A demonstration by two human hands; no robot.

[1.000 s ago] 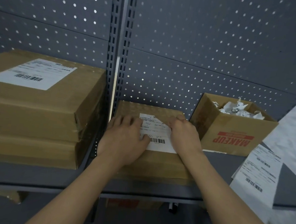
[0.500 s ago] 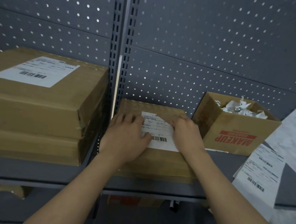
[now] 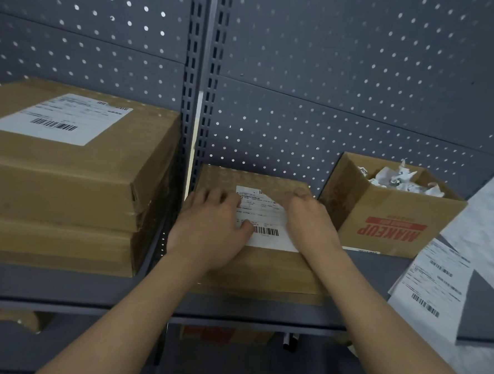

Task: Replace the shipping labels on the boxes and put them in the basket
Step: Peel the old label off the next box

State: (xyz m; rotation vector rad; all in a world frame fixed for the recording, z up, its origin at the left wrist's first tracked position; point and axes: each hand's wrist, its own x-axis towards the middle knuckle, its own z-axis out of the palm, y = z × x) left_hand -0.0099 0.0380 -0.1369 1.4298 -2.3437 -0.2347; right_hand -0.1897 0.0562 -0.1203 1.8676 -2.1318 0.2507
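Observation:
A flat brown box lies on the grey shelf in the middle of the head view, with a white shipping label on its top. My left hand rests flat on the box, fingers straight and thumb on the label's left edge. My right hand has its fingers curled at the label's far right corner and pinches it; that corner looks lifted, giving the label a slanted edge. No basket is in view.
Two larger brown boxes are stacked at the left, the top one bearing a label. An open "MAKEUP" box at the right holds crumpled paper. Loose label sheets lie at the far right. A perforated panel backs the shelf.
The label's far right corner has come up a little under my right hand's fingers. My left hand stays pressed on the box. The view has shifted slightly.

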